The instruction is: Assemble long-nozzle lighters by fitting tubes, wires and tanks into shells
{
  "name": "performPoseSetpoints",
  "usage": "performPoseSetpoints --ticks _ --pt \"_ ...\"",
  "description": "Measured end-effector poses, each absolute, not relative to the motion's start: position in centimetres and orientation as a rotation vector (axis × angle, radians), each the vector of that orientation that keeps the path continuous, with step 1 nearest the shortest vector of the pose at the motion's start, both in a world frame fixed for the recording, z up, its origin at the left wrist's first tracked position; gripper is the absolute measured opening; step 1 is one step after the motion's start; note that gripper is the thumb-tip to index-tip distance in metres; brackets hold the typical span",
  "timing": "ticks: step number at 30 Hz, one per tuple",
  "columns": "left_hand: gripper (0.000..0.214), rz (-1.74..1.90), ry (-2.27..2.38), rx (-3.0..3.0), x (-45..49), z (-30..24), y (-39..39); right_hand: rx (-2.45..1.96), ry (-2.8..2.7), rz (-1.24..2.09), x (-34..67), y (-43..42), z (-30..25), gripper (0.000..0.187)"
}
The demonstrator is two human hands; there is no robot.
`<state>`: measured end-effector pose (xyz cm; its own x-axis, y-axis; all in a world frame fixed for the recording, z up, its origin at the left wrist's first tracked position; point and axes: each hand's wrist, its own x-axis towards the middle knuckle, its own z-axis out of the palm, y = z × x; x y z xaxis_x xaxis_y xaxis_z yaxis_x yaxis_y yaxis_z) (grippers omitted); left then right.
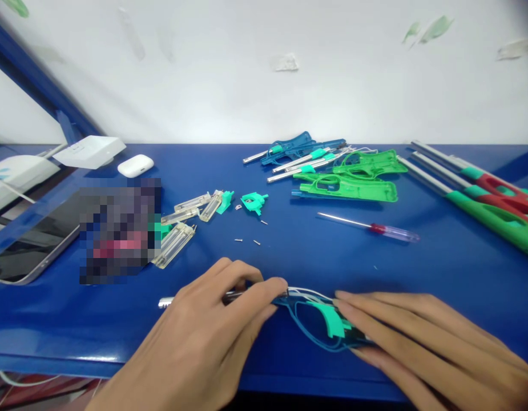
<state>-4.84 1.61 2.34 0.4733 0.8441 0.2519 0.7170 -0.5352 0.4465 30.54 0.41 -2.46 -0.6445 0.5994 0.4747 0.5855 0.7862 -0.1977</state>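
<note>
Between both hands, low over the table's front, is a blue long-nosed lighter with its casing opened up. Its teal trigger and thin white wires show beside the blue trigger loop. My left hand is closed around the front part, and the silver nozzle tip sticks out past it to the left. My right hand grips the handle end, with fingertips pressed along its top edge; most of the handle is hidden. Beyond the hands lie small screws and a loose teal trigger piece.
Clear fuel tanks lie left of centre beside a pixelated patch and a phone. A screwdriver rests at centre right. Behind it are blue and green lighter parts; whole lighters lie at right. A white earbud case sits back left.
</note>
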Motion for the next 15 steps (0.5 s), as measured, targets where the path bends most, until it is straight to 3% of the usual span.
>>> performPoseSetpoints --ticks 6,15 --pt "0.069 0.58 1.332 2.483 -5.19 2.09 1.54 -0.901 -2.454 0.029 30.5 0.42 -2.66 0.079" --pt "0.08 0.487 1.325 2.532 -4.83 2.07 2.13 -0.884 -2.459 0.036 30.13 0.47 -2.67 0.084"
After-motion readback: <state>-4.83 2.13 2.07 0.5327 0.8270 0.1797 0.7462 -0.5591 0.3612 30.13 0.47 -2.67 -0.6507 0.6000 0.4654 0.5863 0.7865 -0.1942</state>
